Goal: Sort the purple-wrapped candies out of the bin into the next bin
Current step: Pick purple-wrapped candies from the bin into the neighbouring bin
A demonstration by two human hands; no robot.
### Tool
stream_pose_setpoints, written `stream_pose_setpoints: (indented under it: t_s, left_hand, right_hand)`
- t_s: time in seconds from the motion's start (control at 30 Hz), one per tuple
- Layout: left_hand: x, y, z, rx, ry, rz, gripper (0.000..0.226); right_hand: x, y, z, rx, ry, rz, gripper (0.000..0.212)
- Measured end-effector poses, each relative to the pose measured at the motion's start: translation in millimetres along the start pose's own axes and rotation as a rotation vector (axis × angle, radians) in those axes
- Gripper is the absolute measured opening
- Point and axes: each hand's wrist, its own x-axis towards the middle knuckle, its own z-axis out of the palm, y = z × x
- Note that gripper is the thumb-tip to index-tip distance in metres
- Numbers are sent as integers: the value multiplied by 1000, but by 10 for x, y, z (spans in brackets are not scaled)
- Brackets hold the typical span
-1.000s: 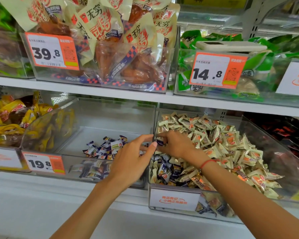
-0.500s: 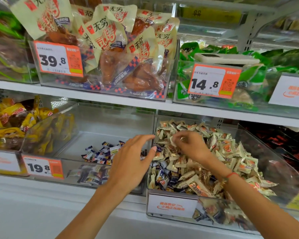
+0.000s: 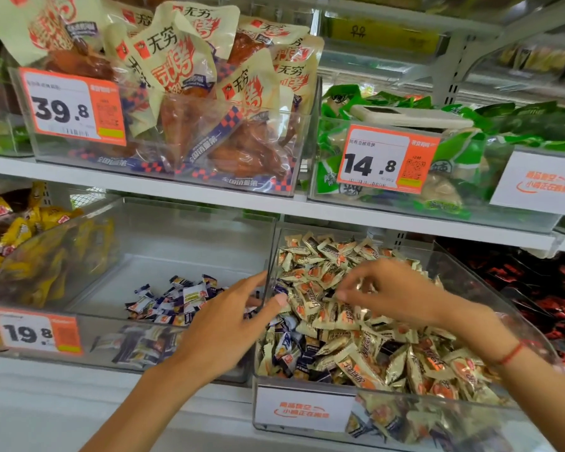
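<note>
The right clear bin [image 3: 470, 290] holds a heap of gold-wrapped candies [image 3: 366, 360], with purple-wrapped candies [image 3: 291, 352] mixed in at its front left corner. The left clear bin [image 3: 163, 233] has a small pile of purple-wrapped candies [image 3: 177, 298] on its floor. My left hand [image 3: 229, 324] hovers over the wall between the two bins, fingers spread and relaxed, thumb tip at the right bin's edge, nothing visible in it. My right hand [image 3: 388, 291] is on top of the gold heap, fingers bent down onto the wrappers. Blur hides whether it pinches one.
Price tags 19.8 [image 3: 35, 332] and 14.8 [image 3: 385, 158] hang on bin fronts. A bin of yellow packets [image 3: 20, 230] stands at the left and dark red packets [image 3: 535, 288] at the right. The shelf above [image 3: 274, 207] overhangs both bins closely.
My right hand left the spot beside my left thumb and moved right and back onto the gold heap. My left hand stayed over the dividing wall. The camera came closer.
</note>
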Motion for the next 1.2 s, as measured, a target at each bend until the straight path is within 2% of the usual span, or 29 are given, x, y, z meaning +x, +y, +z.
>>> stream_pose_setpoints:
  t_s: [0.13,0.23,0.3,0.33,0.43,0.53,0.57,0.63,0.77,0.83,0.87,0.93,0.97,1.03,1.1,1.2]
  left_hand:
    - [-11,-30,3,-55,3,-28,65]
    - [-30,12,5,-70,28,-17,63]
    - [-32,23,-15,-88,37,-15,59]
    - [-34,20,-27,-90,41,-13,57]
    - [-27,-24,-34,-80,68,-5,52]
    - [-9,3,-43,-146,154,-11,52]
    - [4,23,-51,-190,181,-1,58]
    - [23,71,-60,-265,201,34,59]
    - [35,126,-68,-281,231,52,25]
    - [32,85,-88,-224,287,54,22]
    - [32,56,-109,-197,310,44,20]
    - [44,-31,-149,-180,338,2,18]
    - [48,-78,-165,-182,341,-18,17]
    - [55,-149,-177,-177,340,-43,19]
    - [61,-185,-170,-172,338,-54,22]
    - [48,-183,-145,-140,321,-66,22]
  right_hand:
    - [523,-237,423,-56,113,-36,28]
    - [911,-290,732,-246,16,33,38]
    - [1048,-266,826,-316,-9,37,32]
    - [1066,-246,826,-273,-2,40,27]
    - [939,-192,686,22,46,83,31]
    - [561,-303,444,494,284,78,34]
    - [436,-398,390,724,325,90,27]
    - [276,-585,352,1074,290,128,7]
    - [249,-732,420,1248,242,143,30]
    - [282,-694,436,1195,225,146,29]
    - [297,-640,448,1092,222,129,25]
    - [321,-533,479,734,151,-7,12]
    - [334,-482,521,529,48,-90,12]
    - [366,-398,647,129,-167,-154,27]
    - [407,-345,741,-168,-216,-159,36]
    - [444,-352,739,-241,-193,-181,30]
